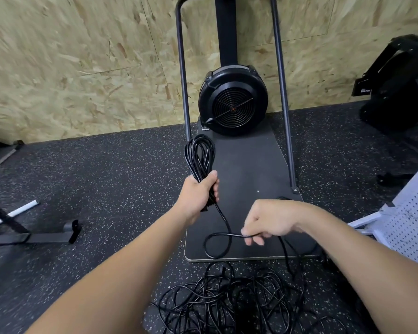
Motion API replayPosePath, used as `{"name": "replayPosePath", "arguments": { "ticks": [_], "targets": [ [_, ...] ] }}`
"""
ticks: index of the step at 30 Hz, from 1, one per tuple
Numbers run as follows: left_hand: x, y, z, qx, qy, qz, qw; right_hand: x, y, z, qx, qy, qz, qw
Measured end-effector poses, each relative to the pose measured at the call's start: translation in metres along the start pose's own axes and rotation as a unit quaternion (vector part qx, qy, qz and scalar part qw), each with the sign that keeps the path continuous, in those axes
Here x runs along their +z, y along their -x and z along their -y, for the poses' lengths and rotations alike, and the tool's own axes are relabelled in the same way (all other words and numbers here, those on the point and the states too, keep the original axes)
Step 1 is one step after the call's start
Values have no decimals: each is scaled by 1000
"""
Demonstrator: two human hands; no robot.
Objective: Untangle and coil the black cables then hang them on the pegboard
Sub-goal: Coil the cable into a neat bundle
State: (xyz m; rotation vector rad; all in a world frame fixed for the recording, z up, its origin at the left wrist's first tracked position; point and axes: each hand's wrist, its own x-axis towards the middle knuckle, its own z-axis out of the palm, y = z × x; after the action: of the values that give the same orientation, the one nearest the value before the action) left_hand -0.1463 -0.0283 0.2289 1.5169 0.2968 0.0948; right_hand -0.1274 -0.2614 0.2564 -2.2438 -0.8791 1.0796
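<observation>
left grip [198,191] clenches coiled black cable [199,155] | right grip [266,222] pinches its loose strand | tangled cables [239,302] on floor

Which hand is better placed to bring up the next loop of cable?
Likely the right hand: it already pinches the loose cable, while the left hand is full, gripping the coil.

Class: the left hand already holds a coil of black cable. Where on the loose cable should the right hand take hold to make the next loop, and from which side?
Grip the free run of cable a little beyond the coil held in the left hand, probably from above, as the right hand pinches it now. That stretch lies clear on the black board, apart from the tangled pile.
</observation>
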Motion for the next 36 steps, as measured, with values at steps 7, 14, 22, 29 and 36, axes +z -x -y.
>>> {"name": "replayPosePath", "arguments": {
  "ticks": [7,14,22,29,36],
  "targets": [
    [-8,-1,1,6,-56,-29,998,-2,-2,-27,40,81,23,996],
    [12,4,3,12,-54,-41,998,12,-1,-5,-26,2,86,996],
    [5,6,16,-30,-88,91,991,-22,15,17,-207,-330,-140,910],
    [25,30,1,-215,40,196,956,-35,-8,-14,-87,-515,-413,746],
    [34,33,0,-201,36,177,963,-31,-14,-14,-35,-576,-419,701]
  ]
}}
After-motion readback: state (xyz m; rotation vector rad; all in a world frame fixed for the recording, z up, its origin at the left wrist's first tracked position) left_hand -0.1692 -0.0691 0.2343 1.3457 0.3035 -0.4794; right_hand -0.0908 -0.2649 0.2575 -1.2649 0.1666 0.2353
